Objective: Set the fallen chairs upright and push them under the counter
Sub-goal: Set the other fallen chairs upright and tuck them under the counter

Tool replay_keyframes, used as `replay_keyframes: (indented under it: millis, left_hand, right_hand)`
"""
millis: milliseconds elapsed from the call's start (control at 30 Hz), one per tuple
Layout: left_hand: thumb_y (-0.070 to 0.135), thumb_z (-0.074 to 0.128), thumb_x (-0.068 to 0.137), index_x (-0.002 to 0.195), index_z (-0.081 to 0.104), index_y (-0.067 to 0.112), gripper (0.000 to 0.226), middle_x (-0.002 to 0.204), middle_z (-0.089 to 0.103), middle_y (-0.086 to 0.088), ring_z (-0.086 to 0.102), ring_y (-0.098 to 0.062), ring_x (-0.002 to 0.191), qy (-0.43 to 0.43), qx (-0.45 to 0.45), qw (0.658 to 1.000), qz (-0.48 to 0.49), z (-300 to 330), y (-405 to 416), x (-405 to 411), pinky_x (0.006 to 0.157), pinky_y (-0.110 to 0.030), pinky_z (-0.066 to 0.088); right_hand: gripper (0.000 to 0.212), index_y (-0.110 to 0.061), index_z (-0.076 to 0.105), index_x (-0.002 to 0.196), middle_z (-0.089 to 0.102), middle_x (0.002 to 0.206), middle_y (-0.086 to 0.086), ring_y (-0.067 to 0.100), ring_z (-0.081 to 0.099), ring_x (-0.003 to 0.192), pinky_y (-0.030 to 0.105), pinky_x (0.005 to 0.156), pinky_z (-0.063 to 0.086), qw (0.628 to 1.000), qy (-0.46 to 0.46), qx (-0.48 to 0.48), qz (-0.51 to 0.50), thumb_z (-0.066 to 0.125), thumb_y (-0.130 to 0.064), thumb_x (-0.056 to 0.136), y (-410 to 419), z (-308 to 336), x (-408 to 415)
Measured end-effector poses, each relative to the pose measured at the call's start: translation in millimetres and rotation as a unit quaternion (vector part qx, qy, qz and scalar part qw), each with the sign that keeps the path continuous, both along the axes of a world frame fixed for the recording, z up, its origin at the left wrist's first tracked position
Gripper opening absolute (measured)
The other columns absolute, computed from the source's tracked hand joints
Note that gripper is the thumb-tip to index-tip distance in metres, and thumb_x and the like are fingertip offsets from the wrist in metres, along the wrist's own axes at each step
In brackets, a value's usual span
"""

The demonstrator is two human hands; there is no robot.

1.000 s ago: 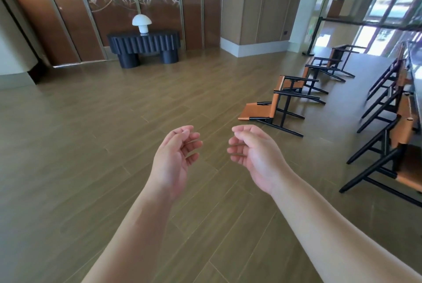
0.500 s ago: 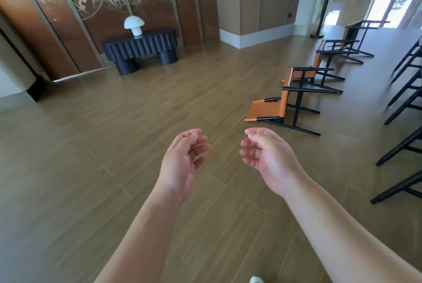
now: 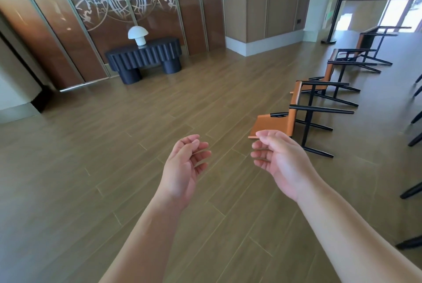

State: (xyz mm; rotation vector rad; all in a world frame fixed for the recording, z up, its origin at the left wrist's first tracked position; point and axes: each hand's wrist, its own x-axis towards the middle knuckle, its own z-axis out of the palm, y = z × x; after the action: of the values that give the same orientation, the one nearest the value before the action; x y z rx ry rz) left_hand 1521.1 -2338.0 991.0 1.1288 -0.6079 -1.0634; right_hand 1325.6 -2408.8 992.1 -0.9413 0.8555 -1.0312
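Note:
Three chairs with orange seats and black frames lie tipped over on the wooden floor at the right. The nearest fallen chair [image 3: 294,116] lies on its back, its legs pointing right. A second fallen chair [image 3: 328,77] lies behind it, and a third [image 3: 370,43] farther back. My left hand [image 3: 185,166] and my right hand [image 3: 280,159] are held out in front of me with loosely curled fingers, holding nothing. My right hand is just short of the nearest chair's orange backrest, not touching it. The counter is not in view.
Black legs of upright chairs [image 3: 413,120] poke in along the right edge. A dark fluted console table [image 3: 143,56] with a white mushroom lamp [image 3: 137,35] stands against the far panelled wall. Bare wooden floor [image 3: 114,145] stretches left and ahead.
The view has swung left and closed in on the fallen chairs. The upright chairs at the right have nearly slid out of frame. Both hands keep the same loose pose.

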Motion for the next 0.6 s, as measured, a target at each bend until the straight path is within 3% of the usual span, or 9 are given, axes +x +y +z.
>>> replay_keyframes:
  millis: [300, 600]
  left_hand:
    - [0.017, 0.049, 0.099, 0.109, 0.062, 0.022, 0.017, 0.097, 0.070, 0.001, 0.066, -0.014, 0.085, 0.018, 0.001, 1.000, -0.015, -14.3, -107.9, 39.0, 0.075, -0.032, 0.045]
    - [0.016, 0.048, 0.099, 0.103, 0.063, 0.022, 0.016, 0.093, 0.069, 0.000, 0.064, -0.015, 0.084, 0.026, -0.014, 0.998, -0.048, -2.1, -276.9, 124.9, 0.073, -0.031, 0.044]
  right_hand:
    - [0.015, -0.013, 0.066, 0.107, 0.067, 0.080, 0.000, 0.015, 0.065, 0.071, 0.032, 0.069, 0.050, 0.999, 0.025, 0.018, -0.008, 0.055, -0.015, 0.097, -99.4, -16.1, 43.9]
    - [0.014, -0.015, 0.067, 0.100, 0.068, 0.078, 0.001, 0.015, 0.065, 0.070, 0.033, 0.069, 0.050, 0.997, 0.053, 0.013, -0.047, 0.054, -0.013, 0.097, -249.5, -4.2, 124.6]
